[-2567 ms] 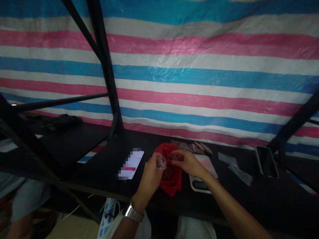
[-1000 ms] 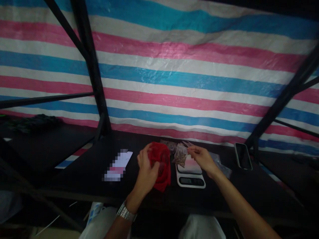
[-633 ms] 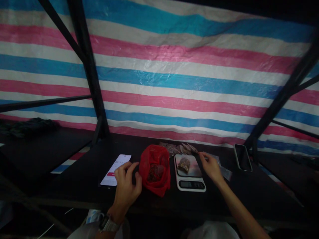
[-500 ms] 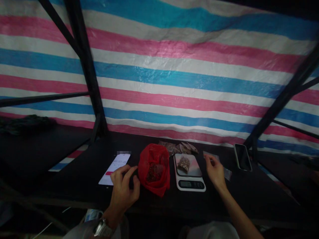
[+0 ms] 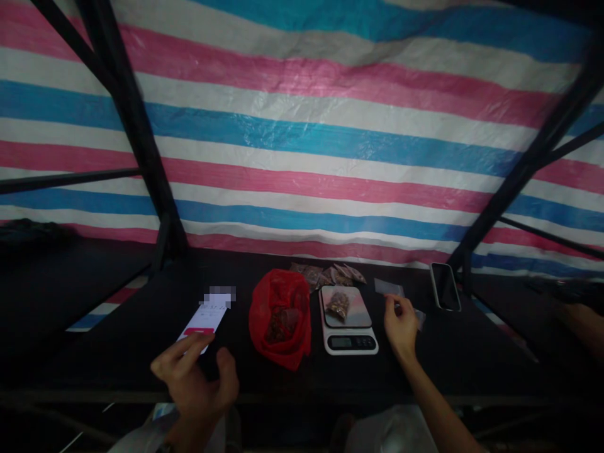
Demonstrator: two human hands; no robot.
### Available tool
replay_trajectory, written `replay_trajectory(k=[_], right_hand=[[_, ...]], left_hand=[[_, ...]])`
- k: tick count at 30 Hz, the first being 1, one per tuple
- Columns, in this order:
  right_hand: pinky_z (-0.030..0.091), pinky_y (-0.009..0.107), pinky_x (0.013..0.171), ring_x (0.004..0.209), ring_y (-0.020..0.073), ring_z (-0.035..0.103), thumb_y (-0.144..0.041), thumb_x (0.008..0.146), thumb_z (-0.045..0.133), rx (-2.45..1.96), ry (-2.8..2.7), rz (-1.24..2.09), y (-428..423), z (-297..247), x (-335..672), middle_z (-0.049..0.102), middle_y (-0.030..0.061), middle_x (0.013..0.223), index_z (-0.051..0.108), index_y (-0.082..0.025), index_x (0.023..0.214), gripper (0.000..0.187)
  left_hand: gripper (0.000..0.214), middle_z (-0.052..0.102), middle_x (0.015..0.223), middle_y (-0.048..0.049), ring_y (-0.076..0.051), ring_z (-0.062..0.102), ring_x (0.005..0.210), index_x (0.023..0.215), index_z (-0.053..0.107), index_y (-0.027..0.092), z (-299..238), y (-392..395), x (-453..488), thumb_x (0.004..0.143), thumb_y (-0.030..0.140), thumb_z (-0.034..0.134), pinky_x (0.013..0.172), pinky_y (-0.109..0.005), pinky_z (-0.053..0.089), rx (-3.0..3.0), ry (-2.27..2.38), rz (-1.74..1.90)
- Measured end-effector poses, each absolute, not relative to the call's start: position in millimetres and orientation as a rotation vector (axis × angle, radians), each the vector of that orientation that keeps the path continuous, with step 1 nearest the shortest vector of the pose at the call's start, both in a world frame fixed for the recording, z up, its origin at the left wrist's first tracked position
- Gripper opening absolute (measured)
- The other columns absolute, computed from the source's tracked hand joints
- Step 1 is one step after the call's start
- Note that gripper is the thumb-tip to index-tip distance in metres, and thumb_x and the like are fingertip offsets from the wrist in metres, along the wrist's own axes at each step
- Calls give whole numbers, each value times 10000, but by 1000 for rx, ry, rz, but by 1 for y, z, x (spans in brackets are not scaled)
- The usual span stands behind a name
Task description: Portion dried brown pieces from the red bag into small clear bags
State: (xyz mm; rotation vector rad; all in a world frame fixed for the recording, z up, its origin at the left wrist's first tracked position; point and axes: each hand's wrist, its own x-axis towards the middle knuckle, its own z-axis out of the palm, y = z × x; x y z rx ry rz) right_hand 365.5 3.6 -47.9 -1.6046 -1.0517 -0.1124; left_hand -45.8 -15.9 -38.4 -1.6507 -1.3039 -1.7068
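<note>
My left hand (image 5: 195, 380) is open, thumb apart from the fingers, its fingertips over the lower end of a phone with a lit screen (image 5: 214, 313). Right of it stands an open red plastic bag (image 5: 259, 318) with dark reddish-brown dried pieces inside. A white kitchen scale (image 5: 330, 333) carries a small clear packet of brownish bits (image 5: 338, 306). Beyond the scale, my right hand (image 5: 401, 327) is closed, fingertips drawn together by the edge of a clear plastic bag (image 5: 387, 287). Whether anything is pinched there is too dark to see.
Several filled packets (image 5: 325, 275) lie behind the scale on the black table (image 5: 127, 352). A dark-screened phone (image 5: 445, 287) lies at the right. Black frame posts (image 5: 141, 138) flank a striped tarp (image 5: 321, 145). Part of another person's hand (image 5: 585, 324) shows at the right edge.
My left hand has moved left and down, from beside the red bag to the lit phone's lower end. My right hand stays by the clear bag. The whole view has shifted slightly.
</note>
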Motion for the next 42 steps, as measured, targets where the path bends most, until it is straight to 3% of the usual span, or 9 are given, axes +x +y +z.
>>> replay_trajectory(k=[9, 18, 23, 27, 31, 36, 39, 42], right_hand=[[545, 445, 934, 960, 298, 699, -518, 938, 533, -1550, -1349, 90, 13, -31, 352, 754, 116, 964, 782, -214, 919, 393], [519, 451, 1013, 1019, 260, 702, -305, 947, 650, -1604, -1632, 313, 53, -5, 332, 747, 81, 989, 777, -213, 853, 183], [552, 452, 968, 998, 218, 694, -358, 969, 737, -1598, -1668, 357, 51, -1, 325, 739, 50, 1039, 720, -170, 946, 190], [538, 427, 923, 946, 244, 679, -361, 909, 710, -1486, -1660, 346, 48, 13, 317, 736, 53, 897, 721, -190, 805, 201], [533, 349, 757, 786, 217, 658, -460, 903, 642, -1338, -1716, 398, 37, 44, 304, 753, 41, 883, 745, -211, 904, 270], [526, 315, 735, 794, 203, 670, -479, 916, 677, -1212, -1918, 549, 24, 91, 267, 762, 25, 890, 760, -223, 939, 270], [537, 318, 748, 803, 201, 682, -448, 908, 705, -1174, -2027, 725, 23, 104, 238, 763, 23, 893, 758, -220, 928, 235], [567, 330, 787, 862, 208, 716, -421, 874, 742, -1180, -2011, 844, 28, 101, 218, 778, 30, 996, 742, -238, 1057, 259]], left_hand=[[285, 611, 929, -57, -277, 604, 861, 1010, 563, 251, -34, -33, -43, 767, 155, 676, 849, -478, 414, -1602, -1320, -1712], [413, 583, 1003, -50, -257, 596, 904, 1142, 542, 255, -23, -79, -41, 805, 48, 660, 821, -428, 439, -1646, -1120, -1580], [405, 578, 980, -39, -240, 593, 874, 1088, 555, 270, -22, -89, -47, 798, 6, 657, 794, -404, 473, -1725, -1016, -1547], [374, 597, 995, -42, -228, 618, 876, 1117, 580, 264, -21, -82, -45, 844, 12, 623, 780, -388, 505, -1813, -1017, -1599], [249, 654, 1023, -39, -220, 666, 962, 1120, 637, 266, 5, -68, -10, 945, 102, 570, 860, -374, 535, -2072, -1242, -2004], [249, 694, 1315, -81, -232, 646, 1213, 1206, 672, 245, 42, -32, 56, 963, 286, 633, 1028, -362, 505, -2097, -1978, -3045], [253, 768, 1037, -93, -236, 722, 965, 1070, 718, 185, 42, -16, 79, 943, 398, 666, 829, -340, 572, -2124, -2132, -3278], [311, 747, 863, -69, -199, 702, 748, 1006, 716, 158, 32, -14, 84, 933, 457, 668, 652, -298, 554, -2019, -2194, -3597]])
